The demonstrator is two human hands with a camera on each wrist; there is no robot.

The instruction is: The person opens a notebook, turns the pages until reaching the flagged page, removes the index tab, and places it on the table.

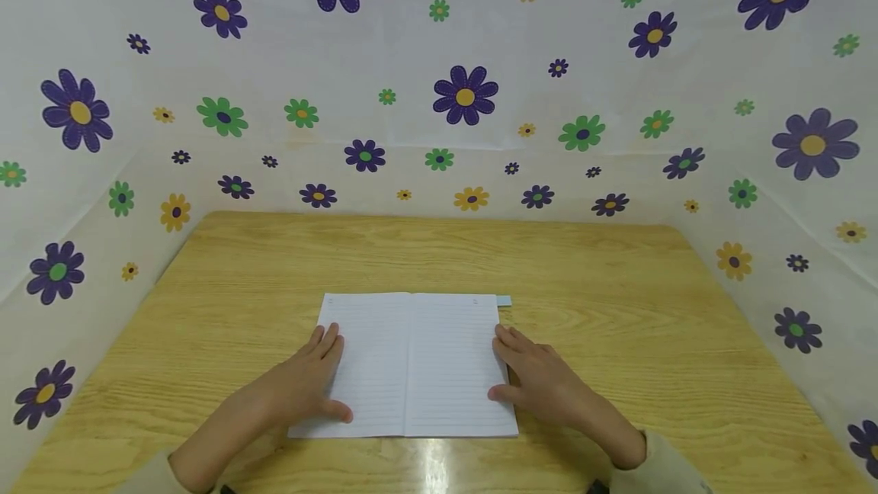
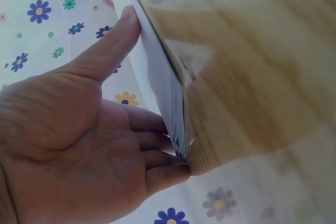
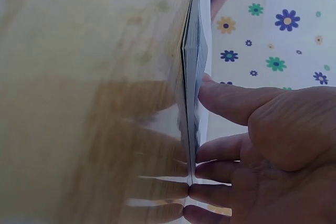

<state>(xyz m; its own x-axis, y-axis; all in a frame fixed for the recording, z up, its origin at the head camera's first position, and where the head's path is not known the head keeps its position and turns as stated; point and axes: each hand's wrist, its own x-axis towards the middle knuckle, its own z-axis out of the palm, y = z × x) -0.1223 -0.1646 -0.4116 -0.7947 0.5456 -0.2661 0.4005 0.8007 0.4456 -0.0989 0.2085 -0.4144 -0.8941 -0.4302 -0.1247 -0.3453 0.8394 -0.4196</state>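
Observation:
An open notebook [image 1: 446, 364] with lined white pages lies flat on the table, its centre fold running toward the person. My left hand [image 1: 305, 380] rests along the left page's outer edge, thumb and fingertips touching the paper. On the other side my right hand [image 1: 545, 383] touches the right page's outer edge in the same way. Both wrist views show the fingers fairly straight against the notebook's side, with the left palm [image 2: 68, 156] and right palm [image 3: 283, 150] facing the camera. In the right wrist view the stacked page edges [image 3: 194, 77] show.
A wooden table [image 1: 439, 250] with a glossy surface spreads around the notebook. A small pale blue tab [image 1: 504, 300] sticks out at the notebook's upper right corner. White cloth [image 1: 411, 44] printed with flowers stands behind the table and along both sides.

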